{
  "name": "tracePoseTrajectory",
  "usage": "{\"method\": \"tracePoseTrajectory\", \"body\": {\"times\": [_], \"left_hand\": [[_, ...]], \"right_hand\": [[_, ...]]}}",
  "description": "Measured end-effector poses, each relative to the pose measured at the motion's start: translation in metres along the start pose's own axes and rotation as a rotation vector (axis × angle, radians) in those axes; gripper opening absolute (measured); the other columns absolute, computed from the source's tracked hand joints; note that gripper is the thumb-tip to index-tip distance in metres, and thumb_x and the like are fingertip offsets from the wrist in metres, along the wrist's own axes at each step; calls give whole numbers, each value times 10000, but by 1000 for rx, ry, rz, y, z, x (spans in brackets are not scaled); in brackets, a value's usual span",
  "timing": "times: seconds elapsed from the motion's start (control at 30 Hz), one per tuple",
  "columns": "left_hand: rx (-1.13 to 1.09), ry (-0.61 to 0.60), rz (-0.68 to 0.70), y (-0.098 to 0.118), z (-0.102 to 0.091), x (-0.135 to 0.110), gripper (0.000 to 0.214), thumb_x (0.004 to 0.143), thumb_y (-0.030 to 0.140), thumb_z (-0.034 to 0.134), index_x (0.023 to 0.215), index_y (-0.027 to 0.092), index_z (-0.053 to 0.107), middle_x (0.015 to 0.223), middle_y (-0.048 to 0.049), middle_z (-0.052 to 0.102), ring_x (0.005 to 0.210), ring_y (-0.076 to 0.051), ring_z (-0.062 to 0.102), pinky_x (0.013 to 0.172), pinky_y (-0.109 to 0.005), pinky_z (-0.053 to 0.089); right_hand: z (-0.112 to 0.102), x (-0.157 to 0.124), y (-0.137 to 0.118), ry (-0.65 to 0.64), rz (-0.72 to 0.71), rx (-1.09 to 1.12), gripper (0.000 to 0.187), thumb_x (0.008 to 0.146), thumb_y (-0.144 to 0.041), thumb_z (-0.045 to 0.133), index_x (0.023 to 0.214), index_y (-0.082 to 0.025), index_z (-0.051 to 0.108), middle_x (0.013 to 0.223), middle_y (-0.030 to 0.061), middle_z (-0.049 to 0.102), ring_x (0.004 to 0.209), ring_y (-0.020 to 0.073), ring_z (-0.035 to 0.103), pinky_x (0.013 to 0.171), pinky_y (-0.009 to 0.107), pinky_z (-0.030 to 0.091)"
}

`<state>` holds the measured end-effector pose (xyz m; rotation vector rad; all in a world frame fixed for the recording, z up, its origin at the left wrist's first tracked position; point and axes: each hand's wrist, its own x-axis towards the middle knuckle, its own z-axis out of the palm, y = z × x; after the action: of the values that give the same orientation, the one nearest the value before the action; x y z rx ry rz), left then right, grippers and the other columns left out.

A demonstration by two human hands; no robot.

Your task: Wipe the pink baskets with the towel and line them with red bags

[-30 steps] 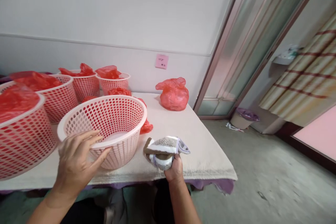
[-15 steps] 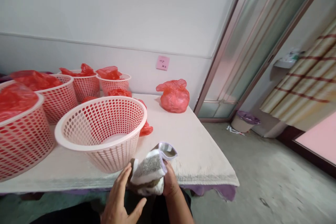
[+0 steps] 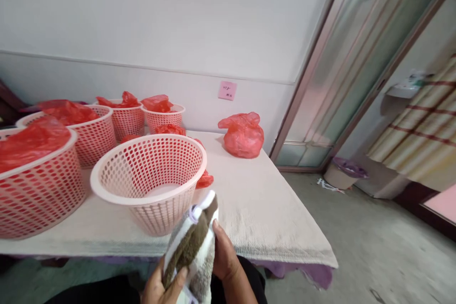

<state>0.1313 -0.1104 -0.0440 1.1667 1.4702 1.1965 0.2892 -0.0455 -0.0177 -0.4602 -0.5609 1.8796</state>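
With the striped cloth (image 3: 194, 242) taken as the clock's centre, a front mesh basket (image 3: 42, 194) filled with red plastic (image 3: 39, 140) is set at ten o'clock. A second basket (image 3: 94, 140) is placed behind it, and two smaller baskets (image 3: 130, 121) are lined up by the wall (image 3: 178, 23) towards eleven. Nearer, also towards eleven, a wide pink basket (image 3: 156, 216) is stood upright. By the left hand (image 3: 160, 287), between seven and eight, the cloth's lower left side is pinched, the thumb laid across the near surface. The cloth itself is held tilted over the front edge of the table (image 3: 270, 218); whether the wide basket is touched by it cannot be told. By the right hand (image 3: 225, 251), between three and four, its right edge is gripped, most fingers being hidden. At one o'clock a bunched red bag (image 3: 244, 137) is rested on the table.

Judged from this pose, a two-handed handling step is in hand, perhaps a turning or folding of the fabric. For the next move, one edge would need to be firmly pinched while the other grip is shifted, with loose layers held together.
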Motion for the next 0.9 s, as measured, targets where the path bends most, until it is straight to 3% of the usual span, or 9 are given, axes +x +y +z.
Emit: {"method": "tracePoseTrajectory", "body": {"times": [0.17,0.23,0.37,0.5,0.7,0.9], "left_hand": [[-74,32,-16,18,-13,-12,590,790,548,704,1246,189,599,1235,-104,721,1189,-305,647,980,-331,531],[-74,33,1,22,-15,-16,622,785,555,703,1261,172,591,1267,-120,703,1213,-305,632,1001,-332,517],[-83,36,-42,28,-20,-22,697,770,628,668,1260,136,602,1305,-150,677,1253,-321,599,1055,-378,483],[-203,80,-155,28,-27,-26,711,756,649,668,1265,154,626,1318,-127,675,1313,-341,547,1103,-433,445],[-376,126,-285,21,-38,-39,596,769,545,707,1251,197,666,1323,-111,673,1338,-373,519,1068,-513,483],[-612,179,-454,42,-50,-41,494,753,643,645,1063,274,755,1173,-73,747,1273,-357,585,1010,-526,535]], "right_hand": [[13,-28,21,-128,4,-45,580,851,-589,667,1221,-143,682,1174,152,730,1100,302,669,980,444,488],[14,-40,32,-84,-16,-78,553,821,-538,726,1215,-150,690,1205,144,721,1084,291,674,981,418,482],[14,-56,45,102,-26,-111,398,755,-355,807,1087,-146,741,1043,122,772,909,245,714,842,333,523],[17,-61,36,198,-53,-98,314,749,-322,791,1009,-150,754,924,101,786,777,225,717,723,303,535],[36,-65,18,229,-89,-127,334,719,-324,804,999,-148,757,924,99,788,833,244,725,767,318,548],[60,-66,20,218,-85,-193,361,711,-341,816,1015,-156,757,952,95,785,845,261,726,774,338,552]]}}
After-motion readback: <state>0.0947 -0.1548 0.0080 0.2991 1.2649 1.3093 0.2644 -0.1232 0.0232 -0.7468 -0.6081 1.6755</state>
